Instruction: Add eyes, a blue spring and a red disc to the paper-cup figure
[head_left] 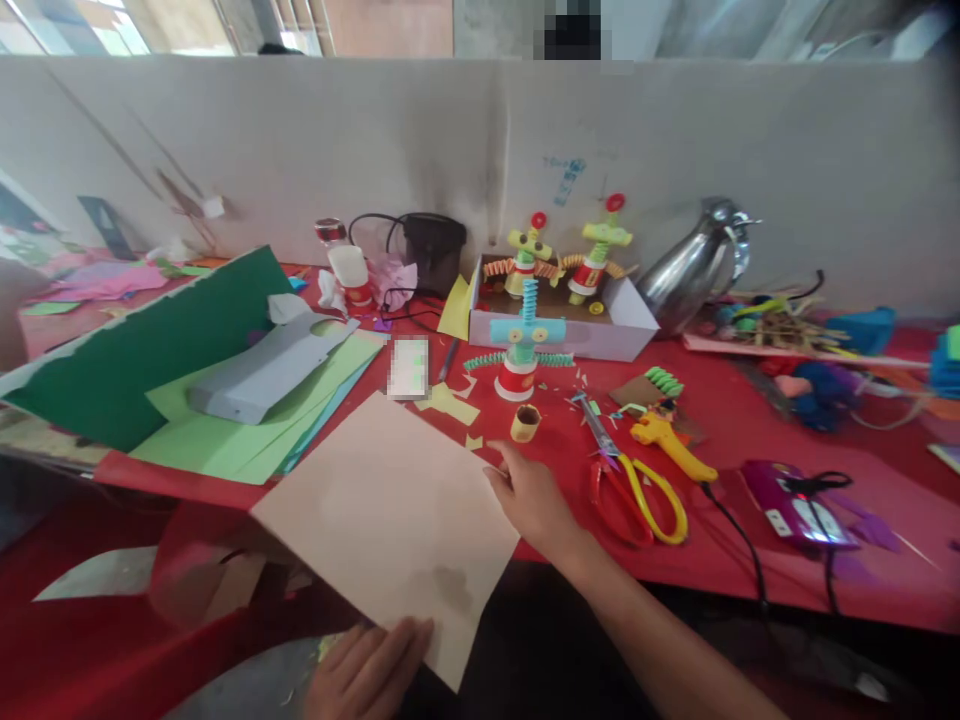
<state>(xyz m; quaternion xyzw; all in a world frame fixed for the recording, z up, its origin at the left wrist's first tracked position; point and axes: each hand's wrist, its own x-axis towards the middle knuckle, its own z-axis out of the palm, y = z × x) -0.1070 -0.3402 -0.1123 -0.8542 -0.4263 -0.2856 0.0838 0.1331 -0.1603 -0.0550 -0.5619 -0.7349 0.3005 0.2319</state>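
A large beige paper sheet [390, 510] hangs over the front edge of the red table [750, 560]. My left hand [371, 670] grips its near corner at the bottom, fingers curled over the paper. My right hand [529, 495] pinches its right edge, thumb on top. Just right of that hand lie red-and-yellow scissors [634, 480]. A small yellow paper roll [525, 422] stands beyond the sheet, and behind it a paper robot figure [519, 350] on a red cup.
Green and pale sheets [225, 420] with a grey cut-out lie at left. A white box [559, 325] holds two more paper figures. A yellow glue gun [671, 445], a purple tool [795, 500], a steel jug [694, 265] and craft clutter sit at right. A wall panel stands behind.
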